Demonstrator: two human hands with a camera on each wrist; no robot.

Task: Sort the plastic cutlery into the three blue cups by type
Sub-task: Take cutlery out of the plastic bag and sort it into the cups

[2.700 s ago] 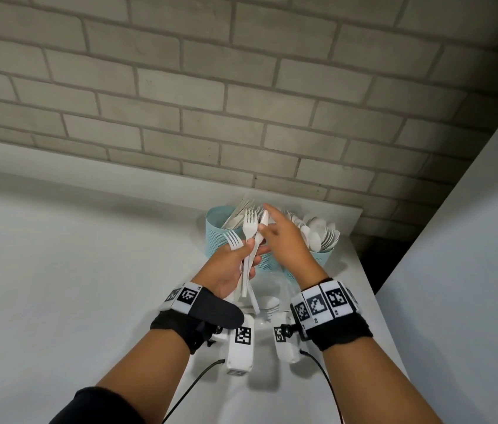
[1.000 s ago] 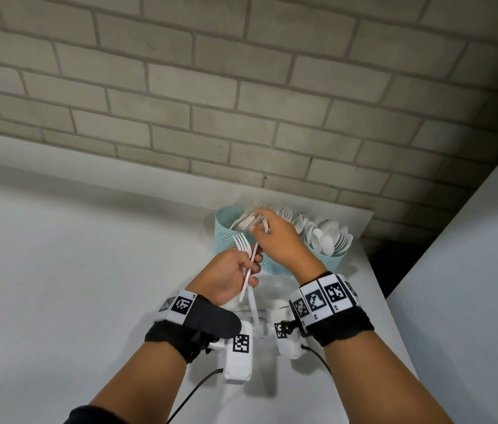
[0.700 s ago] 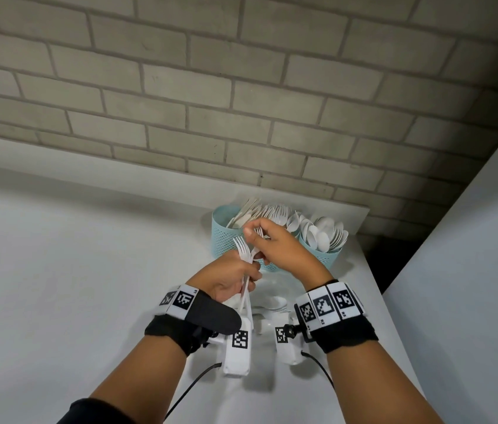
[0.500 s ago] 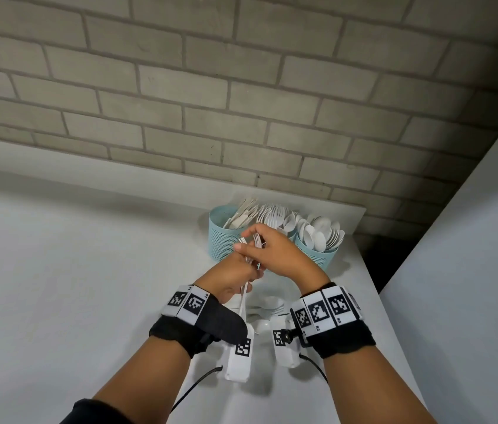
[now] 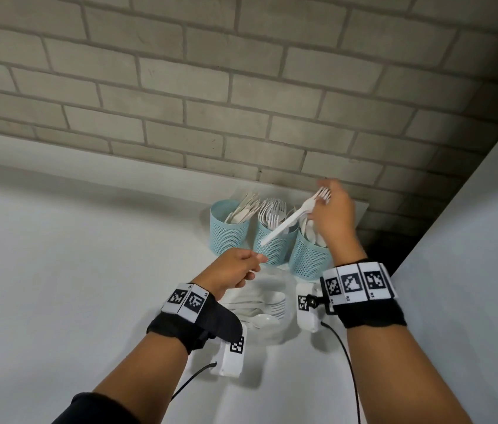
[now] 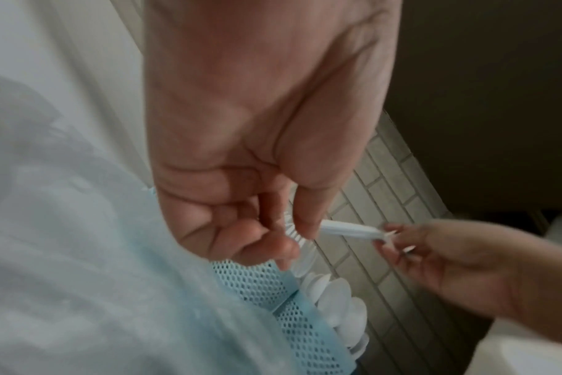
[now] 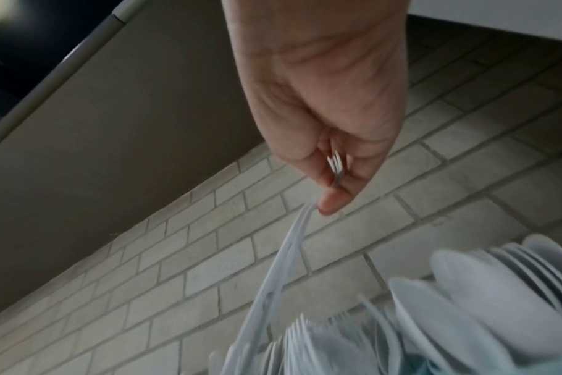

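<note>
My right hand (image 5: 331, 215) pinches a fork (image 5: 290, 220) by its tines, handle slanting down over the middle cup (image 5: 273, 246). My left hand (image 5: 230, 270) sits lower, before the cups, fingers curled; whether it grips anything I cannot tell. More cutlery (image 5: 260, 310) lies between my wrists, partly hidden by them. Both wrist views are blurred.
</note>
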